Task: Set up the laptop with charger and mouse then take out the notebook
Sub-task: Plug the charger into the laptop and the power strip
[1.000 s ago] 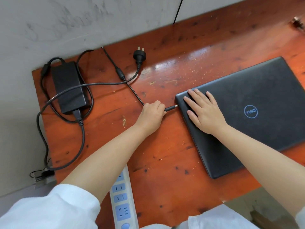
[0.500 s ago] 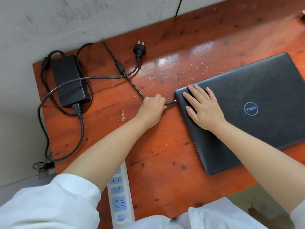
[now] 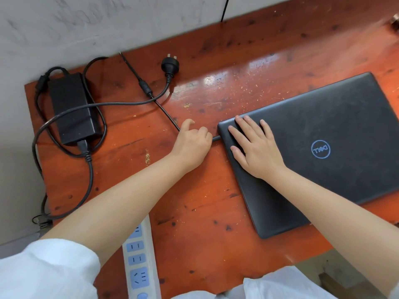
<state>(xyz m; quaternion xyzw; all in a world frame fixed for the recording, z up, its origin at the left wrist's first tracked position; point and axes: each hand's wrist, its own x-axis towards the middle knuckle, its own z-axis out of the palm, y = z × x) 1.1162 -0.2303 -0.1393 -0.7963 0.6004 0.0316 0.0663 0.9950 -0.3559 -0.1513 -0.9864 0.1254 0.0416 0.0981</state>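
Note:
A closed black laptop (image 3: 323, 147) lies on the red wooden table (image 3: 194, 201), right of centre. My right hand (image 3: 257, 147) rests flat on the lid's left corner, fingers spread. My left hand (image 3: 192, 143) is curled over the charger plug (image 3: 216, 138), whose short black tip meets the laptop's left edge. One finger of that hand is lifted off the thin cable (image 3: 166, 113). The cable runs back to the black charger brick (image 3: 73, 106) at the table's far left. No mouse or notebook is in view.
The charger's mains plug (image 3: 170, 65) lies loose on the table near the wall. A white power strip (image 3: 139, 262) hangs over the near edge by my left arm. The grey wall borders the table's far side, and cables trail off its left edge.
My left hand pushed the plug to the right until its tip reached the laptop's left side. One finger has since lifted. My right hand stays flat on the lid.

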